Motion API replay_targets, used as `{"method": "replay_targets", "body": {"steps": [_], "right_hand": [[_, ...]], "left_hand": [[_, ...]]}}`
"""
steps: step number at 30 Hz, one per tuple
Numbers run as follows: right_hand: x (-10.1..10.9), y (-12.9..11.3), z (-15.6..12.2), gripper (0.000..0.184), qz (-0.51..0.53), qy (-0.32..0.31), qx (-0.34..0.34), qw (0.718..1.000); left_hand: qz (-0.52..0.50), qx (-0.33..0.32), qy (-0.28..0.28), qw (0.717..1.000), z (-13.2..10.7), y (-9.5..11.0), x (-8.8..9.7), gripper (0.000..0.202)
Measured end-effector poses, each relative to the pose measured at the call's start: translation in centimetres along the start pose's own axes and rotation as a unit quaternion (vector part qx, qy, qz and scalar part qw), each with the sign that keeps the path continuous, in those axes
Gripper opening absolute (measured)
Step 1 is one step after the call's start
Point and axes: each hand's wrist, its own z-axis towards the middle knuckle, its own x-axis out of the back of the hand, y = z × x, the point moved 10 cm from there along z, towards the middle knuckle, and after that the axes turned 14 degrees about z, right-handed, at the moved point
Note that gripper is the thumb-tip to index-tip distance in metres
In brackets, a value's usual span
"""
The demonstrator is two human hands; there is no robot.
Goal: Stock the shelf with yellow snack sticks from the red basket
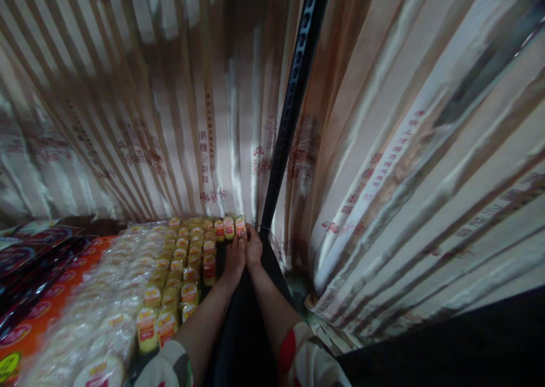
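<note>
I seem to be aligning the yellow packet at the back row's right end. My left hand and right hand touch it, grip unclear; next calls for gentle squaring.

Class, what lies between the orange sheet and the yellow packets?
In the head view, rows of pale, clear-wrapped packets lie between the orange sheet and the yellow packets.

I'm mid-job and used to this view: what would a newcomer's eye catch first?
Probably the pale, red-printed curtains across the background, with a dark, slanting post near the centre. Below, rows of yellow packets stand out, with the left hand and right hand together at the back row's right end.
</note>
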Motion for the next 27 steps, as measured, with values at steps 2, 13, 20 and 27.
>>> {"method": "replay_targets", "body": {"steps": [2,13,20,27], "right_hand": [[0.3,0.3,-0.1,0.040,0.014,0.016,-0.002,1.000],[1.5,-0.2,-1.4,0.040,-0.039,0.028,0.009,0.999],[3.2,-1.5,-4.4,0.036,-0.058,0.067,0.032,0.996],[5.4,-2.3,-8.9,0.031,-0.053,0.044,0.007,0.998]], "left_hand": [[0.012,0.010,0.000,1.000,-0.3,0.1,0.2,0.048],[0.000,0.031,0.014,0.999,-2.1,0.4,0.9,0.037],[0.030,0.043,0.008,0.999,-5.2,0.3,1.4,0.029],[0.040,0.064,0.005,0.997,-9.2,-0.2,1.5,0.026]]}}
